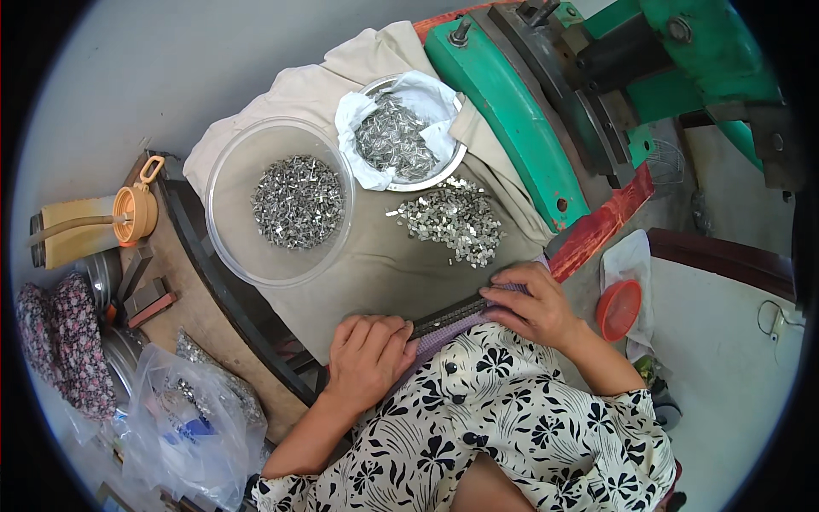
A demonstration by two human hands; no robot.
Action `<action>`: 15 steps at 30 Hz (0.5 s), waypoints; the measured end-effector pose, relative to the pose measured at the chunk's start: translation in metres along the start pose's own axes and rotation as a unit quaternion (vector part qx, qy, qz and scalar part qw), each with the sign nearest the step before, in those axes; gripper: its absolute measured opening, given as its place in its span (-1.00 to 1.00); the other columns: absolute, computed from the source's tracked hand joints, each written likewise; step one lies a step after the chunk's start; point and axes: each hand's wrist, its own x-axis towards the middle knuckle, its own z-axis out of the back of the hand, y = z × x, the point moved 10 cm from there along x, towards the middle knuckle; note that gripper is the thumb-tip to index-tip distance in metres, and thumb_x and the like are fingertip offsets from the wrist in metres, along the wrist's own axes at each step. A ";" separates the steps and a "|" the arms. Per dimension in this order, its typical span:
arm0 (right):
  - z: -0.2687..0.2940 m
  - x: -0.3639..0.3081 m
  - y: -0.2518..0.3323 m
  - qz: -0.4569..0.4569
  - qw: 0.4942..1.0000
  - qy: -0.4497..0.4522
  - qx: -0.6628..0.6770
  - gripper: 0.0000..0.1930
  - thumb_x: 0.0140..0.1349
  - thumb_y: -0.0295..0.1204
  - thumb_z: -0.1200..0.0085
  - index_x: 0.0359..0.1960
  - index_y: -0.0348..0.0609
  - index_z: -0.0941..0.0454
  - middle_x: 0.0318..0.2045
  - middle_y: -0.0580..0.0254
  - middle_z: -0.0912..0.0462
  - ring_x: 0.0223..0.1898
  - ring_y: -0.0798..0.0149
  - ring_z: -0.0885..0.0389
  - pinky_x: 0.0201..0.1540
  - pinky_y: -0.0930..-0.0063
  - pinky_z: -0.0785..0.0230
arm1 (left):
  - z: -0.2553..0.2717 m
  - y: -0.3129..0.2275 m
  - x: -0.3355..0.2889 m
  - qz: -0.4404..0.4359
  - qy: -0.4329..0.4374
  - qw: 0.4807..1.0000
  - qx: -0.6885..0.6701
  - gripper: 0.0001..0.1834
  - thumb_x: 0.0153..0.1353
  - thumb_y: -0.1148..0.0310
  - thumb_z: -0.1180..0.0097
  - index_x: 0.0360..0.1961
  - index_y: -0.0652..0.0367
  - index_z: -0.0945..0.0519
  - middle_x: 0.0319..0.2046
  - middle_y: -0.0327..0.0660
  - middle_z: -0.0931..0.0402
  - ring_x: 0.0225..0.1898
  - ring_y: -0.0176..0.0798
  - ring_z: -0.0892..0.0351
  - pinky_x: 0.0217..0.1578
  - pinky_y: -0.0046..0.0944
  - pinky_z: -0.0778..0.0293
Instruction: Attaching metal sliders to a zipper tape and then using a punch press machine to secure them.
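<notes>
A long, narrow dark bar (452,317) with a fine row of marks along it lies slantwise at the table's near edge, by a lilac cloth (439,340). Over its left end curl the fingers of my left hand (368,357), closed on it. My right hand (536,305) grips the right end between thumb and fingers. Beyond the bar, a loose pile of small flat metal pieces (456,222) rests on the beige table cloth (341,294). Farther left, a clear round tub (215,213) holds many small metal parts (297,202).
Behind the pile, a cloth-lined metal bowl (461,160) contains thin shiny pieces (397,136). A green machine (512,119) stands at the far right. Left are an orange-lidded bottle (134,212) and a plastic bag (192,427). A red basket (618,309) sits lower right.
</notes>
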 end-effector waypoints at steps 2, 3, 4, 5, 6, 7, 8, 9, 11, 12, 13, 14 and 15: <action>-0.001 0.000 0.000 0.008 1.000 0.005 -0.009 -0.64 -0.05 -0.43 -0.43 -0.15 -0.15 -0.70 -0.14 0.19 -0.57 -0.13 0.09 -0.58 -0.13 0.28 -0.45 | 0.001 -0.002 0.000 -0.010 -0.001 1.000 0.011 -0.69 -0.04 0.39 -0.33 -0.21 0.21 -0.64 -0.21 -0.26 -0.55 -0.21 -0.23 -0.56 -0.06 -0.17 -0.38; -0.001 0.000 0.000 0.014 1.000 0.007 -0.009 -0.64 -0.05 -0.42 -0.43 -0.15 -0.14 -0.70 -0.14 0.21 -0.58 -0.13 0.10 -0.57 -0.13 0.28 -0.45 | 0.001 -0.003 0.000 -0.012 -0.002 1.000 0.012 -0.69 -0.04 0.39 -0.33 -0.21 0.21 -0.64 -0.21 -0.26 -0.55 -0.21 -0.23 -0.56 -0.06 -0.17 -0.38; -0.001 0.000 0.001 0.020 1.000 0.009 -0.010 -0.64 -0.05 -0.41 -0.43 -0.15 -0.12 -0.70 -0.15 0.22 -0.58 -0.13 0.11 -0.57 -0.14 0.29 -0.44 | 0.000 -0.004 -0.001 -0.017 -0.002 1.000 0.021 -0.70 -0.02 0.39 -0.32 -0.21 0.22 -0.64 -0.21 -0.25 -0.55 -0.21 -0.24 -0.56 -0.05 -0.18 -0.39; -0.001 0.000 0.000 0.021 1.000 0.008 -0.011 -0.64 -0.05 -0.41 -0.43 -0.15 -0.12 -0.70 -0.15 0.22 -0.58 -0.13 0.11 -0.57 -0.14 0.29 -0.44 | 0.000 -0.005 -0.001 -0.022 -0.002 0.999 0.030 -0.70 -0.01 0.39 -0.31 -0.21 0.22 -0.64 -0.21 -0.25 -0.56 -0.21 -0.24 -0.56 -0.05 -0.18 -0.39; -0.001 -0.001 0.000 0.033 0.999 0.001 -0.015 -0.64 -0.06 -0.41 -0.43 -0.15 -0.12 -0.71 -0.16 0.23 -0.58 -0.14 0.12 -0.57 -0.15 0.29 -0.45 | 0.000 -0.006 -0.002 -0.023 -0.002 0.999 0.031 -0.70 -0.01 0.39 -0.31 -0.21 0.22 -0.64 -0.21 -0.25 -0.56 -0.21 -0.24 -0.56 -0.05 -0.18 -0.39; 0.000 -0.001 0.002 0.044 0.999 -0.005 -0.019 -0.63 -0.06 -0.40 -0.43 -0.15 -0.11 -0.71 -0.17 0.24 -0.58 -0.15 0.12 -0.58 -0.17 0.30 -0.45 | 0.001 -0.009 -0.002 -0.032 -0.005 0.998 0.044 -0.71 0.00 0.39 -0.30 -0.21 0.22 -0.64 -0.20 -0.25 -0.56 -0.21 -0.25 -0.57 -0.05 -0.19 -0.39; 0.001 -0.001 0.002 0.045 0.999 -0.006 -0.019 -0.63 -0.06 -0.40 -0.43 -0.15 -0.11 -0.71 -0.17 0.24 -0.58 -0.15 0.12 -0.58 -0.17 0.30 -0.45 | 0.001 -0.011 -0.002 -0.041 -0.008 0.997 0.057 -0.72 0.01 0.39 -0.30 -0.22 0.23 -0.64 -0.20 -0.25 -0.56 -0.21 -0.25 -0.57 -0.05 -0.20 -0.40; 0.002 -0.001 0.004 0.055 0.998 -0.010 -0.024 -0.63 -0.07 -0.40 -0.44 -0.15 -0.11 -0.71 -0.18 0.25 -0.59 -0.16 0.13 -0.58 -0.18 0.30 -0.45 | 0.001 -0.011 -0.003 -0.042 -0.009 0.997 0.058 -0.72 0.01 0.39 -0.30 -0.22 0.23 -0.64 -0.20 -0.25 -0.56 -0.21 -0.25 -0.57 -0.05 -0.20 -0.40; 0.003 -0.002 0.005 0.066 0.997 -0.015 -0.029 -0.62 -0.08 -0.40 -0.44 -0.15 -0.10 -0.71 -0.20 0.26 -0.60 -0.18 0.14 -0.59 -0.20 0.31 -0.45 | 0.001 -0.015 -0.003 -0.059 -0.018 0.996 0.072 -0.73 0.02 0.39 -0.29 -0.22 0.23 -0.64 -0.21 -0.24 -0.57 -0.22 -0.26 -0.58 -0.06 -0.21 -0.41; 0.003 -0.004 0.007 0.079 0.996 -0.020 -0.034 -0.62 -0.11 -0.40 -0.45 -0.17 -0.09 -0.72 -0.19 0.27 -0.60 -0.19 0.15 -0.59 -0.19 0.31 -0.45 | 0.001 -0.015 -0.003 -0.058 -0.018 0.995 0.073 -0.73 0.02 0.39 -0.29 -0.22 0.23 -0.64 -0.21 -0.24 -0.57 -0.22 -0.26 -0.58 -0.06 -0.21 -0.41; 0.004 -0.006 0.008 0.093 0.995 -0.025 -0.040 -0.62 -0.14 -0.40 -0.46 -0.20 -0.09 -0.73 -0.19 0.27 -0.61 -0.20 0.16 -0.59 -0.18 0.32 -0.46 | 0.001 -0.015 -0.003 -0.059 -0.020 0.996 0.069 -0.74 0.03 0.40 -0.29 -0.22 0.23 -0.64 -0.20 -0.24 -0.57 -0.22 -0.26 -0.58 -0.06 -0.21 -0.41; 0.004 -0.007 0.008 0.094 0.994 -0.025 -0.039 -0.62 -0.14 -0.40 -0.46 -0.20 -0.09 -0.73 -0.19 0.27 -0.61 -0.20 0.16 -0.59 -0.18 0.32 -0.46 | 0.001 -0.016 -0.002 -0.060 -0.021 0.996 0.064 -0.75 0.04 0.41 -0.28 -0.22 0.23 -0.63 -0.20 -0.24 -0.56 -0.23 -0.26 -0.57 -0.06 -0.21 -0.41; 0.004 -0.008 0.006 0.086 0.995 -0.024 -0.046 -0.63 -0.15 -0.39 -0.46 -0.21 -0.08 -0.73 -0.18 0.27 -0.61 -0.18 0.16 -0.59 -0.16 0.31 -0.45 | 0.001 -0.015 -0.002 -0.058 -0.022 0.996 0.066 -0.75 0.04 0.41 -0.28 -0.22 0.23 -0.63 -0.20 -0.24 -0.56 -0.23 -0.26 -0.57 -0.06 -0.21 -0.41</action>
